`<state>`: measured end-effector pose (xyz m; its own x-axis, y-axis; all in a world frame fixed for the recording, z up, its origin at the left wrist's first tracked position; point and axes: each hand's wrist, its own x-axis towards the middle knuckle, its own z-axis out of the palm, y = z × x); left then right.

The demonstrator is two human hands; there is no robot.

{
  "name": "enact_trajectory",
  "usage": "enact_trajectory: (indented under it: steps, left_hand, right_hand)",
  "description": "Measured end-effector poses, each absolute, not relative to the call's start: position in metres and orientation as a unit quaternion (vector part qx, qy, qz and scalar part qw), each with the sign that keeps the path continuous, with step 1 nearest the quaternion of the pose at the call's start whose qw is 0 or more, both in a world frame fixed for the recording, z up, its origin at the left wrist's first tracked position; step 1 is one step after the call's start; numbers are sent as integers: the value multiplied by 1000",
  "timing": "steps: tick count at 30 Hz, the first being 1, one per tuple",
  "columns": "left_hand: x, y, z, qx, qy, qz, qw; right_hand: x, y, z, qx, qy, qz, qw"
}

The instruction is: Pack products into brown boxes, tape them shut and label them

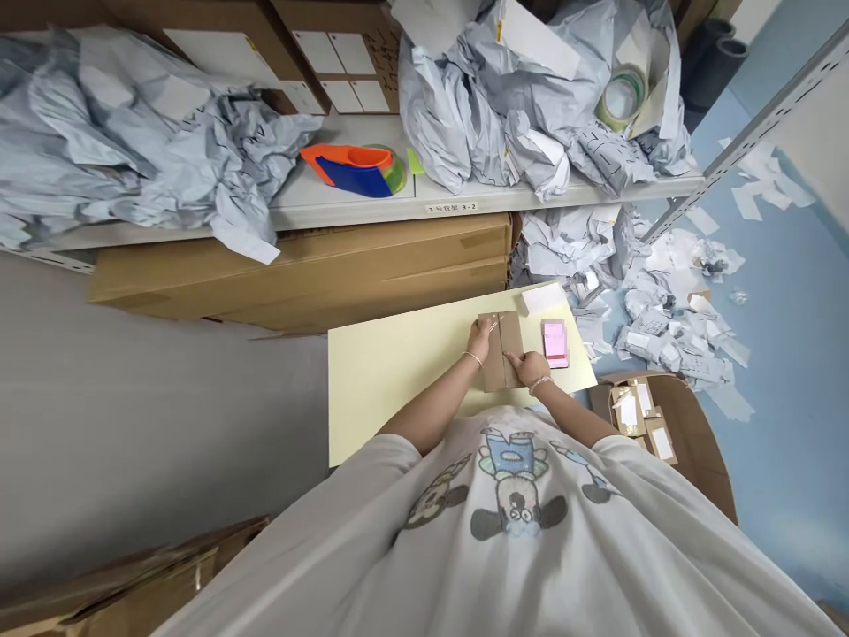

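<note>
A flat brown kraft paper mailer (500,351) lies upright on a pale yellow board (391,380), folded along its length with a thin strip near its top end. My left hand (478,341) grips its upper left side, and my right hand (523,368) holds its right edge lower down, fingers over the flap. A thin bangle circles each wrist. To the right of the mailer lies a pink packet (555,343), with a white card (544,299) above it at the board's far corner.
An open cardboard box (690,442) with small kraft packets sits at lower right. Crumpled paper and white scraps cover the blue floor at right. A metal shelf above holds crumpled grey-blue paper, tape rolls (622,98) and an orange-blue dispenser (355,168). Large cartons stand below it.
</note>
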<state>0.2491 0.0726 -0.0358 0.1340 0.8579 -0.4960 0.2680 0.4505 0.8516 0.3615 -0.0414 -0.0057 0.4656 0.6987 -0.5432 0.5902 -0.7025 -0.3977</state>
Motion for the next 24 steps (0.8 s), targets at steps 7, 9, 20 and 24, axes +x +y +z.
enact_trajectory:
  steps: [7,9,20,24]
  left_hand:
    - [259,68,-30,533,675,213,463]
    - [260,65,-30,537,680,215,451]
    - [247,55,-29,530,711,176,428]
    - [248,56,-30,531,711,180,425]
  right_hand:
    - [403,-17,-13,-819,-482,307,43]
    - [426,2,-17,-825,-508,246,42]
    - [484,55,-48,-713,-678,170,-46]
    - [497,57,-43,-721,-666,183,-53]
